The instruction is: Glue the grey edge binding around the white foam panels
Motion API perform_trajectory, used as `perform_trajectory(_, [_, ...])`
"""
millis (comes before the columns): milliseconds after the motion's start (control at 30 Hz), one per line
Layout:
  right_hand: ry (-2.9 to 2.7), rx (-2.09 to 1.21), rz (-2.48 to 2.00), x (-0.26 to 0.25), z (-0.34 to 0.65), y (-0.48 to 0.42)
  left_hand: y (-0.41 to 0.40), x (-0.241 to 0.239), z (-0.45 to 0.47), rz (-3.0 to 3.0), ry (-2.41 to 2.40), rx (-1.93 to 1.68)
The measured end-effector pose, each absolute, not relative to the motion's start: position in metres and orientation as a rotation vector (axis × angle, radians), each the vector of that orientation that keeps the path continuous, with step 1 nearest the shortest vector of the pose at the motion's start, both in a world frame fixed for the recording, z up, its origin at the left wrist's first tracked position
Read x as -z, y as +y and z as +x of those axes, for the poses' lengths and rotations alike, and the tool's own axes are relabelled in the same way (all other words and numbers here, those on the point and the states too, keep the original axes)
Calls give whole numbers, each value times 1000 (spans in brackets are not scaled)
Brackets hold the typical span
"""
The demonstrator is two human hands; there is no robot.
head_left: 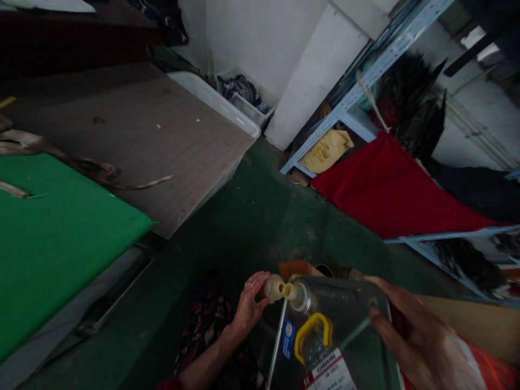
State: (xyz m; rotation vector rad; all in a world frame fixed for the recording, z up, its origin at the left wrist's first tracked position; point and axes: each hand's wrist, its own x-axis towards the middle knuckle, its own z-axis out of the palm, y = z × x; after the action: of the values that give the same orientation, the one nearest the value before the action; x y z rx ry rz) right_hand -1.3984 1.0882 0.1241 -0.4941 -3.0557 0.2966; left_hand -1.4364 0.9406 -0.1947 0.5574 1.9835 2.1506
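Near the bottom centre, my left hand (248, 303) is closed around a small clear plastic bottle (274, 287). The bottle lies tilted, its mouth close against the pale yellow spout (290, 291) of a large rectangular metal can (357, 336). Whether liquid passes between them I cannot tell. The can has a yellow handle (300, 341), a blue sticker (288, 338) and a white and red label (333, 374) on top. On the right, my right hand (414, 330) grips the can by its edge, thumb on top. The fingers beneath are partly hidden.
A table (122, 119) with a green cloth (60, 238) and fabric strips stands on the left. Blue metal shelving (349, 105) with a red cloth (398, 189) is on the right. A white bin (247, 108) sits by the wall. A cardboard piece (298, 267) lies behind the can.
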Motion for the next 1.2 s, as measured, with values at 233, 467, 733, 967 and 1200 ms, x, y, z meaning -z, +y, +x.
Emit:
perform_trajectory(233, [-3109,-68,-329,-125,-1398,1099,941,195,-1436,534,1981,-2155])
perform_trajectory(467, [-3131,-44,-214,-125,-1399,1103,940,193,-1437,497,1941,-2113])
perform_trajectory(733, [-3050,-272,-522,-122,-1396,1091,941,194,-1436,505,1918,-2139])
perform_trajectory(967, [-3125,-21,-331,-124,-1396,1107,941,193,-1437,508,1925,-2120])
perform_trajectory(1200, [-3102,-108,-366,-124,-1396,1102,941,193,-1437,501,1933,-2129])
